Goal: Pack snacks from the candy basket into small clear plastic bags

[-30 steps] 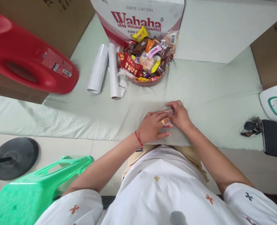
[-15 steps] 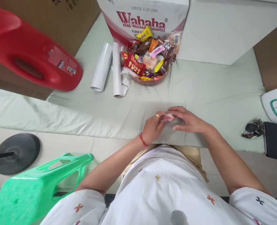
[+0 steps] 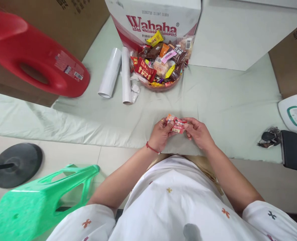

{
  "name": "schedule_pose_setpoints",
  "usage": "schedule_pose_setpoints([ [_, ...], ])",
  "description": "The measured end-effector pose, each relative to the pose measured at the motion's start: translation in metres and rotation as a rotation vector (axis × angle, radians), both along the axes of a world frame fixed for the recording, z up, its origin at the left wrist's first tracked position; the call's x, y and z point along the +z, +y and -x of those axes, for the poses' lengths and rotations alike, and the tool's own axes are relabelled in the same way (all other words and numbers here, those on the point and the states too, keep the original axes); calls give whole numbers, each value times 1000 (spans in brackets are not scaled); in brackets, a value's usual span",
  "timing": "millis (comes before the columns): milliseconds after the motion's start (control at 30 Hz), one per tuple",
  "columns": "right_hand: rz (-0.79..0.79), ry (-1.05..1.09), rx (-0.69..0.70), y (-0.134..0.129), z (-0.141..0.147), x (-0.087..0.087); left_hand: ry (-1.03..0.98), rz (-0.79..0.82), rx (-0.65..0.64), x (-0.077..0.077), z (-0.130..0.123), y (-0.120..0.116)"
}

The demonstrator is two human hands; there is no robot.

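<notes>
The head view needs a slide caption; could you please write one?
Bare left hand and right hand hold a small red printed wrapper before a round reddish bowl of colourful wrapped snacks.

Looks like a small red printed wrapper (image 3: 178,126) with pale lettering and an orange-and-white upper left part. Sits pinched between left hand (image 3: 161,134) and right hand (image 3: 199,133), print facing up.

Free passage: surface (image 3: 229,97) right of the hands (image 3: 200,134), up to the keys (image 3: 268,136). Obstacles: heaped bowl (image 3: 161,87), far; white rolls (image 3: 126,77), far left; red jug (image 3: 70,78), farther left.
</notes>
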State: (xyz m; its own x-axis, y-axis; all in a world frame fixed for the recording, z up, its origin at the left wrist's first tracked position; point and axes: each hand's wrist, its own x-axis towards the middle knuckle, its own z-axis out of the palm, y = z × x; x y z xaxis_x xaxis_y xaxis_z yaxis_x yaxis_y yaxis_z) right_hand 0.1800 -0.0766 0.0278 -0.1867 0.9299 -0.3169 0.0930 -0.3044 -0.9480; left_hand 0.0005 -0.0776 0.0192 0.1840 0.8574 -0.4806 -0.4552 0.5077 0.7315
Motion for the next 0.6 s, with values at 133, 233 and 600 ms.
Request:
schedule_pose_setpoints([
  [133,-14,-4,-92,-9,3,-2,-17,41,-113,10,7,-2],
  [233,5,19,-85,-8,1,1,36,84,-172,17,17,2],
  [600,111,186,-240,-19,15,0,-125,-5,67,7,-11,-13],
])
